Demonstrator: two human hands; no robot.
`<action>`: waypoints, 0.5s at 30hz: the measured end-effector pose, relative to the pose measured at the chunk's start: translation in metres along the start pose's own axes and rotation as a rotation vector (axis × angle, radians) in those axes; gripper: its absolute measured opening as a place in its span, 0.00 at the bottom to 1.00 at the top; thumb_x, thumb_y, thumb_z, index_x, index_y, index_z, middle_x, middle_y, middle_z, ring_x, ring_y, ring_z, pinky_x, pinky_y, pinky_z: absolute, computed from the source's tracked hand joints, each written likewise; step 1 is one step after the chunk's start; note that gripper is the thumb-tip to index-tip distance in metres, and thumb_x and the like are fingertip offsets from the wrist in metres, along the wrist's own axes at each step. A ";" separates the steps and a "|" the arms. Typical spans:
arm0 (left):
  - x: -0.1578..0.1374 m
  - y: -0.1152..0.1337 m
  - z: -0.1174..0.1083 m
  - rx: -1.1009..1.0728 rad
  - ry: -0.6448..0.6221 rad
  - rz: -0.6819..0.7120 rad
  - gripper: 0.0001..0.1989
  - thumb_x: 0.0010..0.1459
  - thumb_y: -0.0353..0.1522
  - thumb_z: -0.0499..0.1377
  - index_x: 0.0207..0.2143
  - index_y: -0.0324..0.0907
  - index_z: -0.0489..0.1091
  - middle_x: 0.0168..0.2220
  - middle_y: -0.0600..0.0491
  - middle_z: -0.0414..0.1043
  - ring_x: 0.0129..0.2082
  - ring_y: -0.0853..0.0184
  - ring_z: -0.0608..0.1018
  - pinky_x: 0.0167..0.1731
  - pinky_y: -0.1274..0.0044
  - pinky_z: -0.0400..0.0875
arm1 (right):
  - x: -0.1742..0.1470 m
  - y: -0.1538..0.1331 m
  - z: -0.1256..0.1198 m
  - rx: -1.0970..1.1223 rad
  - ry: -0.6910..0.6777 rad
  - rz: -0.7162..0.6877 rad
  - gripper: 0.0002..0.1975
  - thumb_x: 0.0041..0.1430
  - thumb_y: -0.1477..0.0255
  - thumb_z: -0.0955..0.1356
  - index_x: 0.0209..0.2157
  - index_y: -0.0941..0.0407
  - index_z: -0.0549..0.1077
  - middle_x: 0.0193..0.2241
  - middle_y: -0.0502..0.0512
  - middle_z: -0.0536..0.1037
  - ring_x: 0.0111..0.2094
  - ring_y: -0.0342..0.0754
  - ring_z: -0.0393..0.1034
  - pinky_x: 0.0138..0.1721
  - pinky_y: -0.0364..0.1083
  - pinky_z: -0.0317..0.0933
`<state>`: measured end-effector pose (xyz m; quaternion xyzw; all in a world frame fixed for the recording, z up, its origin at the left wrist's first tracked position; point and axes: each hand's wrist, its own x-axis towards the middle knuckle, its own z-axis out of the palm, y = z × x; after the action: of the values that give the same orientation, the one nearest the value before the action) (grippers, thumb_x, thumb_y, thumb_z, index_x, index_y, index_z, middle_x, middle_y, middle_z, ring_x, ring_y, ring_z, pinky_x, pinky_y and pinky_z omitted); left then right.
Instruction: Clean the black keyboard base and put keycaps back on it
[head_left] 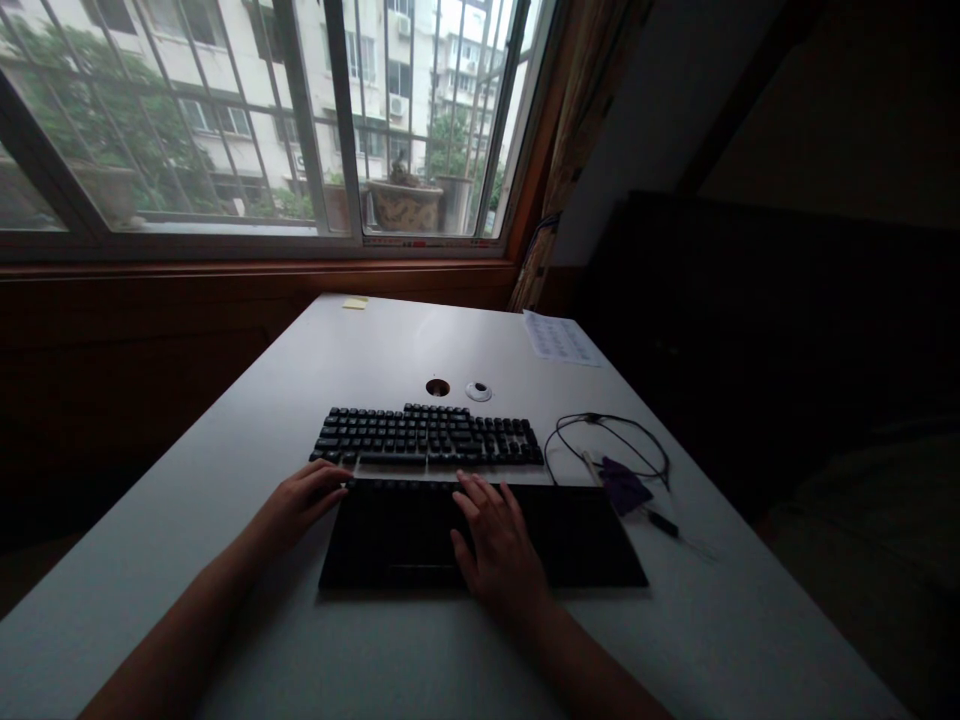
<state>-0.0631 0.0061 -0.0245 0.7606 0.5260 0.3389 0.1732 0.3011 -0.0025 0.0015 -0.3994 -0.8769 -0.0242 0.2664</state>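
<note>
A black keyboard base point(397, 545) lies flat on the white table in front of me. Along its far edge runs a row of small black keycaps point(405, 484); the rest of its dark surface is too dim to make out. At the far left corner of the base, my left hand point(300, 500) is closed, fingertips and thumb at the edge. My right hand point(499, 545) lies over the middle of the base, fingers apart, tips near the far edge. Beyond the base, loose black keycaps point(420, 435) are laid out in keyboard order.
To the right lie a coiled black cable point(600, 418), a purple cloth-like piece point(625, 485) and a small black tool point(663, 523) with thin wires. A printed sheet point(559, 338) and yellow notes point(355, 303) are at the far edge. The tabletop has a round hole point(438, 387).
</note>
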 end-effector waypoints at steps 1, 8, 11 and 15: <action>0.000 0.000 0.000 -0.003 0.001 -0.001 0.13 0.69 0.42 0.58 0.48 0.46 0.76 0.46 0.50 0.76 0.43 0.61 0.81 0.44 0.73 0.77 | 0.000 0.000 0.000 0.002 -0.002 0.003 0.22 0.69 0.74 0.64 0.62 0.55 0.65 0.65 0.59 0.69 0.69 0.56 0.57 0.69 0.64 0.50; 0.000 0.001 0.001 -0.004 0.005 -0.005 0.13 0.69 0.42 0.58 0.48 0.46 0.76 0.46 0.49 0.76 0.43 0.61 0.81 0.44 0.73 0.77 | 0.000 0.000 0.002 0.000 0.011 0.001 0.20 0.69 0.75 0.63 0.60 0.56 0.67 0.65 0.59 0.69 0.68 0.56 0.58 0.69 0.64 0.51; 0.000 0.001 0.001 -0.001 0.010 -0.007 0.13 0.69 0.42 0.58 0.48 0.47 0.76 0.45 0.49 0.76 0.43 0.61 0.81 0.44 0.72 0.78 | -0.001 0.000 0.003 -0.035 0.029 -0.059 0.23 0.68 0.78 0.63 0.63 0.58 0.66 0.69 0.61 0.64 0.70 0.57 0.55 0.68 0.62 0.55; 0.001 0.002 0.000 0.002 0.008 -0.001 0.13 0.69 0.42 0.58 0.48 0.47 0.76 0.45 0.49 0.76 0.43 0.60 0.81 0.43 0.72 0.78 | 0.002 -0.002 0.003 -0.008 -0.016 -0.128 0.25 0.67 0.78 0.63 0.65 0.59 0.64 0.66 0.61 0.68 0.67 0.55 0.60 0.66 0.58 0.62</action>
<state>-0.0619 0.0059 -0.0226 0.7593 0.5273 0.3413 0.1702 0.2976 -0.0018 0.0003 -0.3435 -0.9027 -0.0416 0.2558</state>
